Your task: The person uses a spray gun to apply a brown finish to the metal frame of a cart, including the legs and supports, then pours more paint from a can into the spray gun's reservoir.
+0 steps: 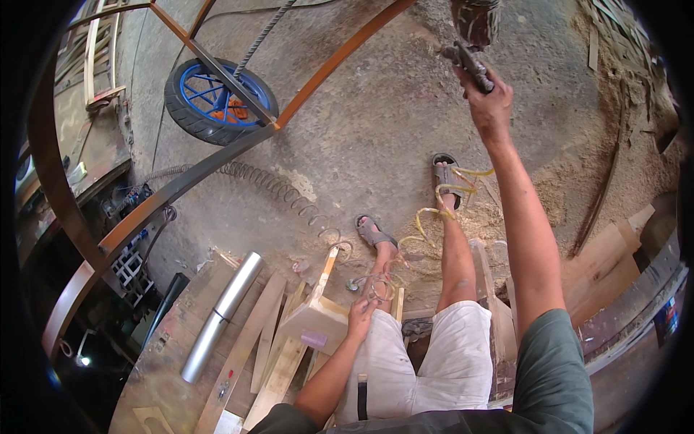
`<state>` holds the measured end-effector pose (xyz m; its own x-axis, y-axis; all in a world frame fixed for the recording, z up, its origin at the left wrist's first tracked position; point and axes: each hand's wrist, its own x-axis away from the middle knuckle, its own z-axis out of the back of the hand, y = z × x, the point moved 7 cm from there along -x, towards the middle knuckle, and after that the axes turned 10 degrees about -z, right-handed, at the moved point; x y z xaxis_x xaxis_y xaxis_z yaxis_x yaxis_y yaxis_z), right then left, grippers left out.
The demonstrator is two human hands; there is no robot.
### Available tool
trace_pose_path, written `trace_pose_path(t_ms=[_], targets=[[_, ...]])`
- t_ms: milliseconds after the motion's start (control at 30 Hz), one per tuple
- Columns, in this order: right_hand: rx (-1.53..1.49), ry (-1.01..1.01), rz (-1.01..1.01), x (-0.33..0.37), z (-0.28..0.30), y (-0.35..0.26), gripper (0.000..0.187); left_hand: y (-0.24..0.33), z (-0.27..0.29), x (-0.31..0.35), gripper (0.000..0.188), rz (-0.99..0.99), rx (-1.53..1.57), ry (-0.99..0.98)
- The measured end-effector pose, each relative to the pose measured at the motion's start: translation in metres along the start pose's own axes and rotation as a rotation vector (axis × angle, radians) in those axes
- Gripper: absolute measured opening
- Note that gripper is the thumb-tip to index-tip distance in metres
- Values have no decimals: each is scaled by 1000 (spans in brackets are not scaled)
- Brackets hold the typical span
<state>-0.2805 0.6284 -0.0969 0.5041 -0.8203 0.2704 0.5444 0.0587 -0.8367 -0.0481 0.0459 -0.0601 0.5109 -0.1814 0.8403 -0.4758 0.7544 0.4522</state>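
Note:
My right arm stretches far forward, and my right hand (pixel 488 105) is closed around the dark handle of a spray gun (pixel 475 69). A dark, brown-streaked cup (pixel 477 22) sits at the gun's far end, partly cut off by the upper edge. My left hand (pixel 360 316) lies on my left knee, its fingers only partly clear. A loop of clear coiled hose (pixel 383 288) is close to its fingertips. Beside that hand is a wooden stool-like piece (pixel 316 322) with a pale flat face. The yellow coiled hose (pixel 426 213) runs between my feet toward my right forearm.
A curved metal frame (pixel 195 173), brown and grey, spans the left side. Behind it a blue-rimmed wheel (pixel 220 100) lies on the concrete. A silver tube (pixel 222 316) and wooden boards (pixel 242 354) lie at lower left. Wood scraps (pixel 603 264) and sawdust are at right.

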Motion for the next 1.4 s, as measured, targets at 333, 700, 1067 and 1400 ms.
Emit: trace_pose_path(t_ms=[333, 700, 1067, 1400], targets=[[-73, 122, 39, -20, 15, -12, 38, -12, -4, 2, 26, -14, 105, 11], [29, -258, 107, 81, -104, -44, 39, -21, 0, 13, 24, -56, 18, 95], [16, -677, 328, 145, -205, -60, 37, -34, 1, 16, 23, -38, 99, 67], [-196, -733, 462, 160, -153, -163, 39, -23, 10, 19, 24, -66, 119, 117]])
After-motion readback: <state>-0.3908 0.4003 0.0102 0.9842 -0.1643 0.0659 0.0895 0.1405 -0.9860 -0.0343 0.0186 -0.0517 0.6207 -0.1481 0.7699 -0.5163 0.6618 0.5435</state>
